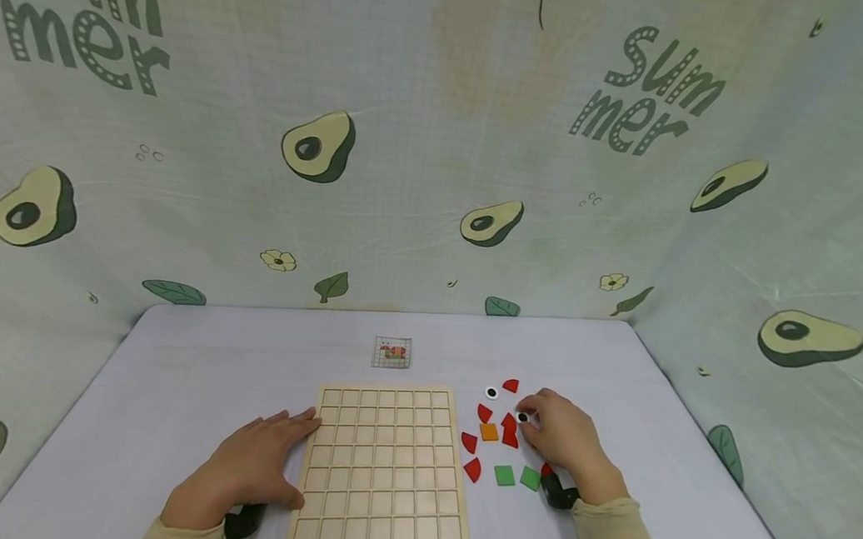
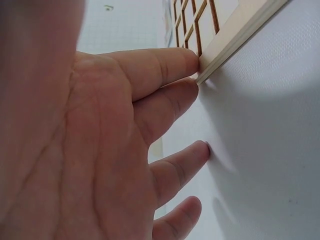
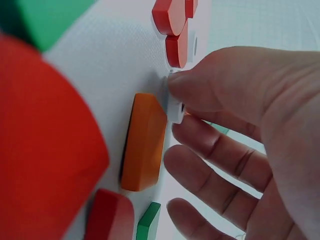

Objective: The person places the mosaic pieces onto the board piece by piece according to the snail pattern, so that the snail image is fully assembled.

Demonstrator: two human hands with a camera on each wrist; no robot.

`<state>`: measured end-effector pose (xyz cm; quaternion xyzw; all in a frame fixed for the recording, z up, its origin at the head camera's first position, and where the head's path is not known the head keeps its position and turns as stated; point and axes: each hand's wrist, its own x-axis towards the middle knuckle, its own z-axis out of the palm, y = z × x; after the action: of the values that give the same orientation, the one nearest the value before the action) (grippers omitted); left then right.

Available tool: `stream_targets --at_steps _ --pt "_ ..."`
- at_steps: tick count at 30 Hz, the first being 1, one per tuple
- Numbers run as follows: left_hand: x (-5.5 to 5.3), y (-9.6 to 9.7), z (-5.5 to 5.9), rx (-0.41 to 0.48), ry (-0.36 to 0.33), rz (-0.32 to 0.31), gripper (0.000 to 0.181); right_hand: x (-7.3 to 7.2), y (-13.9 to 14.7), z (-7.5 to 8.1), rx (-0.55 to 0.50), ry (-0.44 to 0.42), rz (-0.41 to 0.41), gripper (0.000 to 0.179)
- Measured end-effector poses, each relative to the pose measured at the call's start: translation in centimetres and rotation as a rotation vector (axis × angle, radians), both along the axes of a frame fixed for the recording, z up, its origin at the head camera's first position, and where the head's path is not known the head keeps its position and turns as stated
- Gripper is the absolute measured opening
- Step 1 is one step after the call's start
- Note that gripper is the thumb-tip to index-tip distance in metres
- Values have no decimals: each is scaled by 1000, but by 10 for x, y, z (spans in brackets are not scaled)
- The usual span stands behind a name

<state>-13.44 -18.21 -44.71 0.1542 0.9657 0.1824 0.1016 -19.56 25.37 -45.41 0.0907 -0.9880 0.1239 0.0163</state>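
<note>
Left hand (image 1: pixel 256 463): fingers straight and spread; the index and middle fingertips touch the left edge of the gridded wooden board, gripping nothing.
Gridded wooden board (image 1: pixel 384 454): flat on the worktop (image 1: pixel 244 365); judged stiff and fairly light, likely to slide on the cloth if nudged; best steadied by its outer rim.
Green square tiles (image 1: pixel 504 475): flat, right of the board; one lies close by the black wrist device (image 1: pixel 559 490).
Right hand (image 1: pixel 565 432): thumb and index finger drawn narrow, pinching an eye disc; the other fingers trail loosely.
Eye disc (image 1: pixel 522 417): right of the board, among the loose pieces; judged light, rigid and hard to break, its smooth face perhaps slippery; best taken by opposite sides of the rim.
Disc clearance: mostly covered by the thumb; cannot tell whether it touches the worktop.
Orange block (image 3: pixel 142 145): beside the right fingers; possibly a piece the hand masks from above, though the steep angle leaves this unsure.
Red quarter-circle pieces (image 1: pixel 472 470): scattered; one is partly hidden by the wrist device.
Picture card (image 1: pixel 391 353): beyond the board; fine detail too small to read.
</note>
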Motion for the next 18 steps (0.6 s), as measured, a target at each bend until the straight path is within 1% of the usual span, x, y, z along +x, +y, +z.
stream_targets --at_steps 8,18 --pt "0 1 0 12 -2 -1 99 1 1 0 -6 26 -10 22" --pt "-1 0 0 -12 -9 3 99 2 -4 1 -62 75 25 23"
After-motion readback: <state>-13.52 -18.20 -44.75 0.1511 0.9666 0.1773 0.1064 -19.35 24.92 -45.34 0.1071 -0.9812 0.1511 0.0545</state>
